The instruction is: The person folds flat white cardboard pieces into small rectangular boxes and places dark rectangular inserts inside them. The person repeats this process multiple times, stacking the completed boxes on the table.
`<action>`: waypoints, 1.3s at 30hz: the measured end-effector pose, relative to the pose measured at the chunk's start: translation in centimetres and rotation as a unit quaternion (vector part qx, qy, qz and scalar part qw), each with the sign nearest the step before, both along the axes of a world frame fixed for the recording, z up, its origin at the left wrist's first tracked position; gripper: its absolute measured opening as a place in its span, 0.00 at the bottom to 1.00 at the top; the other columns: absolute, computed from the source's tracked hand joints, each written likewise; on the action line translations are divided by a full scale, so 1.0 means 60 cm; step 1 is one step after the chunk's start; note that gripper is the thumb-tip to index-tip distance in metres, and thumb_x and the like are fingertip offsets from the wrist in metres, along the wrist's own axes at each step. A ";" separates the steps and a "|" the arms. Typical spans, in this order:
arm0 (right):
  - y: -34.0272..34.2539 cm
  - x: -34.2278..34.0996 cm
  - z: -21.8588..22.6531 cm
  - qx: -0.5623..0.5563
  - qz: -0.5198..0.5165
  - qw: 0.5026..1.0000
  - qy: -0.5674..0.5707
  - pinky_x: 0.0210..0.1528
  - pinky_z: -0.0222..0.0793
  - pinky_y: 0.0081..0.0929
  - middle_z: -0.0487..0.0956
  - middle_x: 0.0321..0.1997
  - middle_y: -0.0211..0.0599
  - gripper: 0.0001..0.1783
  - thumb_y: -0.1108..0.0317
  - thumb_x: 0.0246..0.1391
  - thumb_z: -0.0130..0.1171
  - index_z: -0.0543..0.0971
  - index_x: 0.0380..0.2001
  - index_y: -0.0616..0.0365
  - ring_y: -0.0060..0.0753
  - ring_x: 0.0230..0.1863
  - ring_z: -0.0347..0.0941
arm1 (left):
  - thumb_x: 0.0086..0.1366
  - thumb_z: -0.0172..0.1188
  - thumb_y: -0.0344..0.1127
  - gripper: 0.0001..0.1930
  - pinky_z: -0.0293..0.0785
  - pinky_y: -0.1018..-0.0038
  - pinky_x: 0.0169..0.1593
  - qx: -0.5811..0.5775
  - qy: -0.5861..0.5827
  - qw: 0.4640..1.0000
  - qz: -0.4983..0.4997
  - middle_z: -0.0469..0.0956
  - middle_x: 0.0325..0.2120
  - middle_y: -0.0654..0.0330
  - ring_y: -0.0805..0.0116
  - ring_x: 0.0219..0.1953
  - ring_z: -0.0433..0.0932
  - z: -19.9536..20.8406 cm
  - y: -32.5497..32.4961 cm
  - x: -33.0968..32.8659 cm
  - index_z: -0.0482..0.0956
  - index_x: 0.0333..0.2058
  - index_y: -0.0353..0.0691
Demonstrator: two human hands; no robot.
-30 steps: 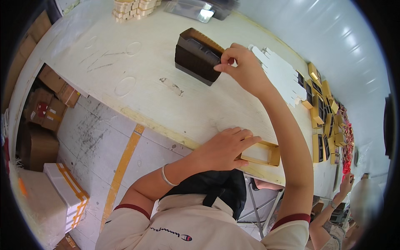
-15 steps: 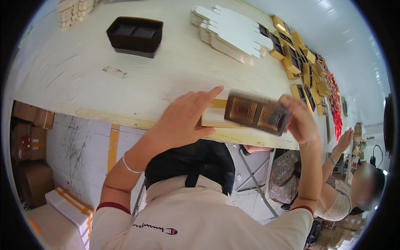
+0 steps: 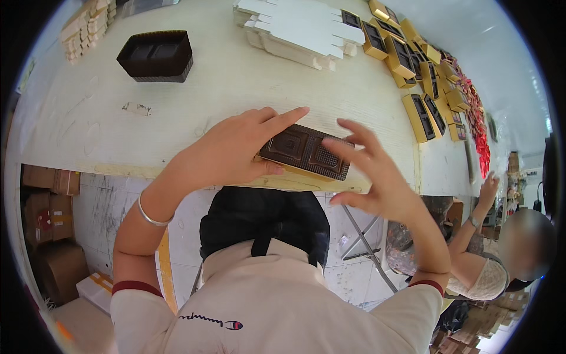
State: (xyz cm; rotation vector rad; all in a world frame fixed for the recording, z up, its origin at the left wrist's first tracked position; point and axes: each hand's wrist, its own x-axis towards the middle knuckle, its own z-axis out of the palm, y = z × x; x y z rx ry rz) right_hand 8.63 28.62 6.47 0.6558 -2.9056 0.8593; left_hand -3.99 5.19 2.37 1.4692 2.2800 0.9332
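Note:
A brown plastic tray with two square hollows sits in the opening of a narrow gold box at the table's front edge. My left hand grips the left end of this box, thumb on the near side and fingers at the far side. Spread fingers of my right hand hover around the tray's right end, with nothing held; whether a fingertip touches it I cannot tell. Farther left on the table stands a stack of similar dark trays.
White folded cartons lie stacked at the back. Several gold boxes with dark trays crowd the right, beside red ribbon-like pieces. Pale stacked pieces stand far left. Another person's hand shows at the right.
The tray has moved left and down from my right hand into the gold box. My right hand has let go and its fingers have spread. The left hand stays at the box.

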 end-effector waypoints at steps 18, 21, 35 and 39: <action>-0.034 -0.004 -0.018 0.168 0.028 0.985 0.014 0.38 0.70 0.31 0.68 0.41 0.45 0.30 0.56 0.42 0.67 0.76 0.50 0.56 0.42 0.36 0.72 | 0.48 0.70 0.46 0.42 0.66 0.61 0.56 -0.006 0.077 0.995 -0.062 0.63 0.60 0.53 0.50 0.54 0.66 -0.013 0.021 -0.035 0.64 0.62 0.47; -0.015 -0.015 -0.017 0.147 0.065 0.985 0.059 0.40 0.70 0.31 0.68 0.42 0.44 0.28 0.59 0.43 0.66 0.76 0.49 0.57 0.41 0.37 0.72 | 0.47 0.68 0.55 0.44 0.64 0.57 0.59 0.026 0.115 0.992 -0.032 0.60 0.62 0.51 0.46 0.56 0.64 -0.035 0.016 -0.027 0.63 0.63 0.48; -0.012 -0.041 -0.064 0.133 0.146 0.949 0.247 0.23 0.68 0.26 0.64 0.33 0.35 0.18 0.71 0.41 0.61 0.78 0.39 0.67 0.27 0.24 0.67 | 0.45 0.66 0.61 0.46 0.64 0.55 0.59 0.002 0.145 0.989 -0.034 0.60 0.61 0.49 0.44 0.58 0.62 -0.025 0.034 -0.009 0.64 0.62 0.50; -0.013 -0.038 -0.056 0.053 0.121 0.990 0.057 0.34 0.72 0.30 0.71 0.47 0.42 0.20 0.79 0.44 0.61 0.79 0.45 0.62 0.35 0.33 0.74 | 0.43 0.66 0.64 0.48 0.63 0.55 0.60 0.000 0.135 0.989 -0.057 0.59 0.62 0.50 0.44 0.58 0.62 -0.020 0.028 -0.019 0.65 0.62 0.49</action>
